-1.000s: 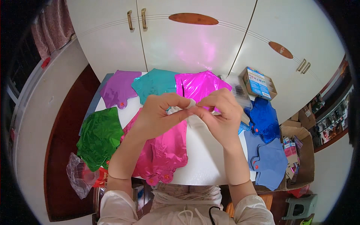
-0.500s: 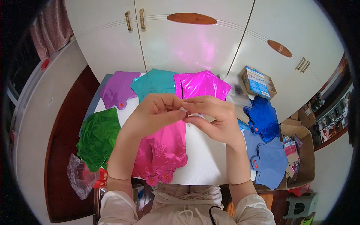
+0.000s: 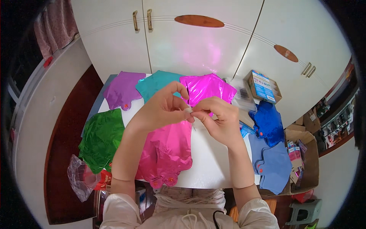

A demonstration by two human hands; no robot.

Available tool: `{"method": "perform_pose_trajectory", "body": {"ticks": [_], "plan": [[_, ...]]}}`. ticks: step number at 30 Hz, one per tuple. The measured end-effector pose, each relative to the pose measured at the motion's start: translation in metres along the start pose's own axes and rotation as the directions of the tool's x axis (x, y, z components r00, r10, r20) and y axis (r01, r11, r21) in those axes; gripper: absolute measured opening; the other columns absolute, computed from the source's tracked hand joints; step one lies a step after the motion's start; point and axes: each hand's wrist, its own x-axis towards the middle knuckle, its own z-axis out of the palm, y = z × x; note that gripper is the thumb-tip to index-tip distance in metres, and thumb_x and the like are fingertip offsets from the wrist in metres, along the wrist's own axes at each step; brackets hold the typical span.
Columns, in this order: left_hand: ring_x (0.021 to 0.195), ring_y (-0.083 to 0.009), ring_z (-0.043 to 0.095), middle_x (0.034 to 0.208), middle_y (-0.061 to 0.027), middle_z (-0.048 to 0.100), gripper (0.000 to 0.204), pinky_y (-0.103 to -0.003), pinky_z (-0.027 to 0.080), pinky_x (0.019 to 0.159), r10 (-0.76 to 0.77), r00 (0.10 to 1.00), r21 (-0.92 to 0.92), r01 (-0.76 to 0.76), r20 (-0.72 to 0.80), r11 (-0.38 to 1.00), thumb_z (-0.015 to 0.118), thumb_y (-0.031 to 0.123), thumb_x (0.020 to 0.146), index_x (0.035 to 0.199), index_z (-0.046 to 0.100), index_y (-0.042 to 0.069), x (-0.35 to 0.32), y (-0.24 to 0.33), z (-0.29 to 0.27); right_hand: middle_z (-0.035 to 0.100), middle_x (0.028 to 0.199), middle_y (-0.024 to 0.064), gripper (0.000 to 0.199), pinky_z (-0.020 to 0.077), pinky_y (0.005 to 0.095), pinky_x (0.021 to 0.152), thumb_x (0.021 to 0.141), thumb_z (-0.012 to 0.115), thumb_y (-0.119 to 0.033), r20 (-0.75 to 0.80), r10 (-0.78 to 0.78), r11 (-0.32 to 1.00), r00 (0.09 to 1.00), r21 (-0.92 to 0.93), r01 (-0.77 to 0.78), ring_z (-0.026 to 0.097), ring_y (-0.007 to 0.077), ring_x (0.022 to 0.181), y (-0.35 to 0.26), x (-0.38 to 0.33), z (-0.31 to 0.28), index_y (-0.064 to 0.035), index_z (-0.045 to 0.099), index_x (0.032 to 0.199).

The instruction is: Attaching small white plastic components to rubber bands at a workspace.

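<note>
Over the middle of the table my left hand and my right hand meet at their fingertips. Both pinch a tiny whitish thing, mostly hidden by the fingers and too small to name. The left index finger is raised and bent. Below my hands lies a stack of flat pink foil balloons, with round tabs toward me. Beyond them lie a bright magenta foil balloon and a teal one.
Around the white table lie flat foil balloons: purple, green, dark blue and grey-blue. A small box stands back right. A filled carton is at right, a clear plastic bag at left.
My left index finger has lifted away from the pinch, and the left hand has risen slightly. The right fingertips have closed together on the tiny thing. The view has shifted a little.
</note>
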Motion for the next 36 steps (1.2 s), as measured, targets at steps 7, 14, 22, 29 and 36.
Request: {"method": "perform_pose_trajectory", "body": {"ticks": [7,14,22,29,36], "plan": [[0.060,-0.0037,0.046,0.079,0.0004,0.059,0.019,-0.019,0.033,0.053,0.290,0.944,0.570,-0.152,-0.160,0.808,0.064,0.005,0.073,0.086,0.051,0.007,0.006,0.000,-0.009,0.059,0.067,0.0015,0.006,0.0433,0.0218,0.053,0.079,0.060,-0.005,0.084,0.431,0.817,0.899,0.387,-0.428,0.054,0.0063,0.060,0.035,-0.005,0.017,-0.0006,0.061,0.083],[0.064,-0.0014,0.045,0.079,-0.0001,0.059,0.010,-0.016,0.033,0.056,0.382,0.877,0.512,-0.194,-0.293,0.837,0.059,-0.001,0.077,0.084,0.054,0.005,-0.004,0.013,-0.027,0.058,0.060,0.0044,0.012,0.0432,0.0264,0.053,0.075,0.062,-0.013,0.208,0.614,0.782,0.761,-0.033,-0.622,0.054,0.0107,0.055,0.113,-0.028,0.054,-0.0023,0.063,0.080],[0.069,-0.0028,0.047,0.079,-0.0012,0.058,0.006,-0.016,0.037,0.061,0.356,0.888,0.500,-0.175,-0.292,0.848,0.056,0.000,0.081,0.086,0.055,0.003,-0.010,0.018,-0.032,0.059,0.061,0.0086,0.013,0.0439,0.0314,0.054,0.071,0.063,-0.016,0.124,0.614,0.770,0.779,-0.313,-0.557,0.057,0.0180,0.056,0.145,-0.038,0.086,-0.0046,0.065,0.076],[0.069,-0.0028,0.047,0.080,-0.0007,0.058,0.004,-0.017,0.036,0.062,0.362,0.885,0.515,-0.173,-0.292,0.840,0.056,0.002,0.081,0.085,0.056,0.003,-0.013,0.019,-0.030,0.061,0.077,0.0124,0.010,0.0472,0.0412,0.063,0.069,0.058,-0.015,0.067,0.624,0.688,0.778,-0.519,-0.507,0.059,0.0297,0.075,0.133,-0.038,0.095,-0.0074,0.064,0.072],[0.069,-0.0023,0.047,0.080,-0.0010,0.059,0.005,-0.017,0.037,0.063,0.343,0.901,0.492,-0.179,-0.265,0.852,0.056,0.001,0.081,0.085,0.057,0.003,-0.012,0.019,-0.027,0.059,0.079,0.0119,0.012,0.0467,0.0412,0.063,0.070,0.057,-0.016,0.047,0.555,0.725,0.831,-0.517,-0.455,0.058,0.0296,0.074,0.128,-0.043,0.092,-0.0076,0.064,0.075]]}}
